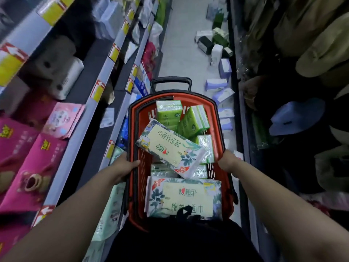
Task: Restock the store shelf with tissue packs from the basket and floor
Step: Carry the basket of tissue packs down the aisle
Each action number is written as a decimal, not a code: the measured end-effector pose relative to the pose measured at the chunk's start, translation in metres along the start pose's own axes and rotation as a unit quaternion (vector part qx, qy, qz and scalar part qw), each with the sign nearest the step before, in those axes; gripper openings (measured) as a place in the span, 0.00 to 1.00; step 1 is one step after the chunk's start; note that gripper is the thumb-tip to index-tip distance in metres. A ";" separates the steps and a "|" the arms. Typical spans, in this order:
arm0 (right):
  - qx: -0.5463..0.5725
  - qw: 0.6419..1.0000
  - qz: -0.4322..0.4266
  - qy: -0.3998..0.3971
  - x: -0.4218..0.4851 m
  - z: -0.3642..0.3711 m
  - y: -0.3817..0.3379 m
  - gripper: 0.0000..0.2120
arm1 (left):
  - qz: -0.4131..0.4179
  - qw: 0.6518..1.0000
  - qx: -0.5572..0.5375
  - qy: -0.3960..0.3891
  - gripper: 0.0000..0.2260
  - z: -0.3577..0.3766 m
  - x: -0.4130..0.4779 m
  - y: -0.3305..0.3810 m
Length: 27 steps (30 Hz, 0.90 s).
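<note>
Head view: a red plastic shopping basket (194,96) with a black pull handle (171,80) stands in the aisle, and both hands hold it. The left grip (125,166) curls over its left rim and the right grip (227,160) clasps its right rim. Inside, bright green tissue packs (169,112) fill the far end. A white leaf-printed tissue pack (170,146) lies tilted across the middle, and a second such pack (185,197) lies flat at the near end. Right of the basket, lavender and white packs (216,84) lie scattered on the grey floor (179,53). Left of the basket stands the grey store shelf (79,138), holding pink boxes (28,157).
</note>
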State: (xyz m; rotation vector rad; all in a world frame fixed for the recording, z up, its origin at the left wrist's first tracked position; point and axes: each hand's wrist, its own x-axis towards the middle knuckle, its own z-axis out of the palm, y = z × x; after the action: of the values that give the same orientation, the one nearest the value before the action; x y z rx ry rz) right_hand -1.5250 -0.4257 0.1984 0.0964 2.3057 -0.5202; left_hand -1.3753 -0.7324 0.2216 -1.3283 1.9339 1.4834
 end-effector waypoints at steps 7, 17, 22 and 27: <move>0.064 0.997 0.033 0.006 0.104 -0.041 -0.075 0.18 | 0.024 0.999 0.043 -0.020 0.28 -0.032 0.101 0.104; 0.133 0.986 0.062 0.076 0.205 -0.112 -0.199 0.16 | 0.059 0.990 0.097 -0.082 0.29 -0.095 0.243 0.293; 0.151 0.984 0.080 0.051 0.256 -0.157 -0.241 0.16 | 0.042 0.986 0.120 -0.107 0.35 -0.105 0.294 0.357; 0.140 0.986 0.070 0.054 0.323 -0.203 -0.280 0.15 | 0.032 0.985 0.123 -0.114 0.42 -0.105 0.384 0.411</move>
State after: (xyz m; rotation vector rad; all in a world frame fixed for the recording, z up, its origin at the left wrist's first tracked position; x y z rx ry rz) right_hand -1.9522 -0.6291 0.1955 0.4297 2.2959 -0.7799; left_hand -1.8819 -0.9979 0.2019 -0.9544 1.9488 1.3102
